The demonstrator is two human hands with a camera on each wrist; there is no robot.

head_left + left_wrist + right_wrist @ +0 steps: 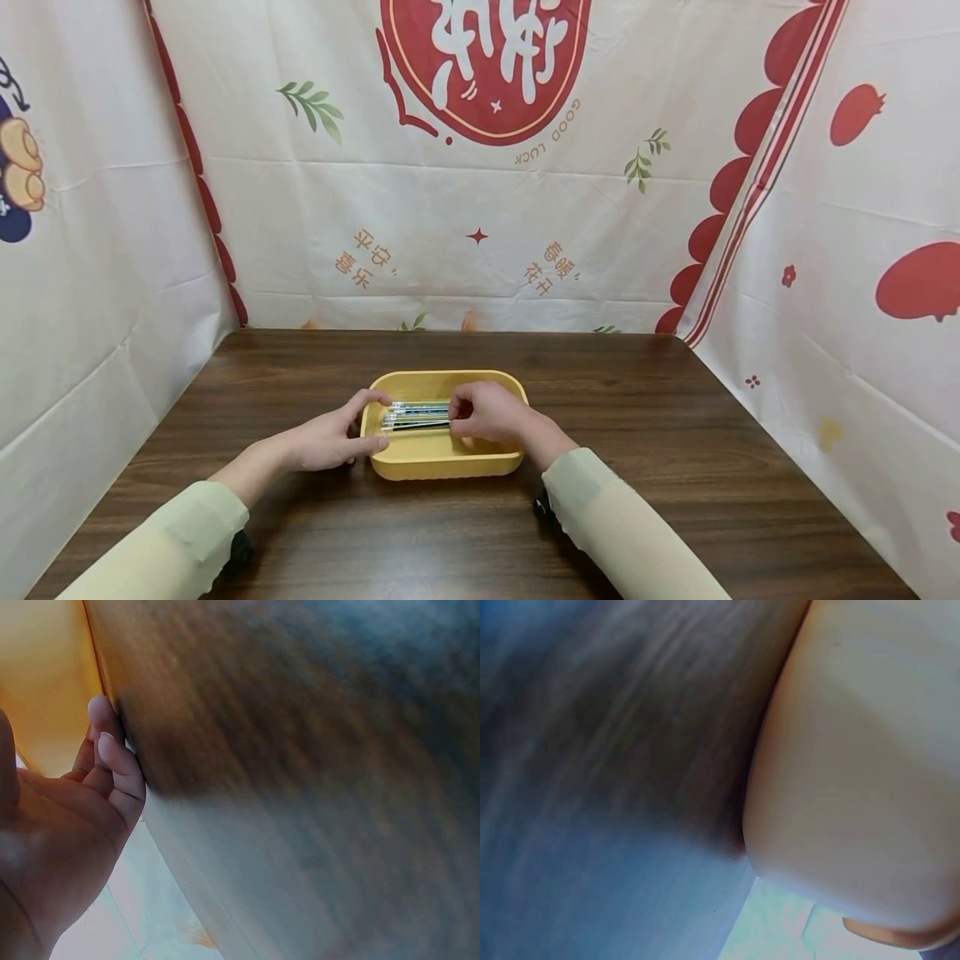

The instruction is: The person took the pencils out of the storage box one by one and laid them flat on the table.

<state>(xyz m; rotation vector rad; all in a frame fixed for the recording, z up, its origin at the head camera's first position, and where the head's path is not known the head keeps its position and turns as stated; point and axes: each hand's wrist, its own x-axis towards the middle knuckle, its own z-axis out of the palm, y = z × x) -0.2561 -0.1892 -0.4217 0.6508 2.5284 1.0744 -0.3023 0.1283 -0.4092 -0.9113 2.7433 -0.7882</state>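
- The pencils [416, 412] lie side by side inside the yellow tray [450, 467], running left to right, roughly in line with its long walls.
- The right hand [491, 412] is nearer: it reaches in over the tray's right end, so the pencils stretch away from its fingertips towards the left.
- Its fingers are curled over the pencils' right ends; whether they pinch any, I cannot tell, as the hand hides those ends.
- A black pencil [423, 426] lies closest to the person, its right end by the right thumb.
- The left hand [330, 437] grips the tray's left end, thumb and forefinger over the rim, other fingers outside the wall; its wrist view shows fingers against that wall.
- The pencils' silvery left ends sit just beside that thumb and forefinger.
- What hems the pencils in is the tray's raised wall all round, with a hand at each end.
- The tray sits on the dark wooden table [645, 417], well in front of the printed cloth [480, 200] hanging behind.
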